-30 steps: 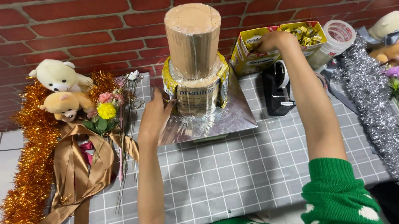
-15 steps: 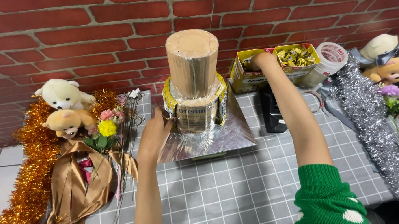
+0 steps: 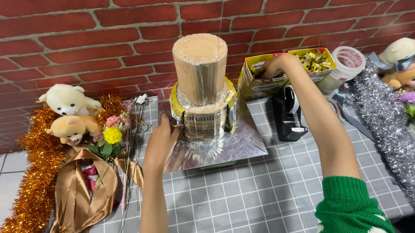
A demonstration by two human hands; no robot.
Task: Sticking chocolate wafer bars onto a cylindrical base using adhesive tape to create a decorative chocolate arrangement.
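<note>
From my head camera, my left hand rests open against the lower yellow-wrapped tier of the tall tan cylinder tower standing on its silver foil base, steadying it on the grey grid table. My right hand reaches into the yellow box of wrapped chocolates by the brick wall; its fingers are hidden inside, so I cannot tell whether they grip one. I judge I am fetching the next piece, which calls for lifting one bar clear and carrying it to the tier.
</note>
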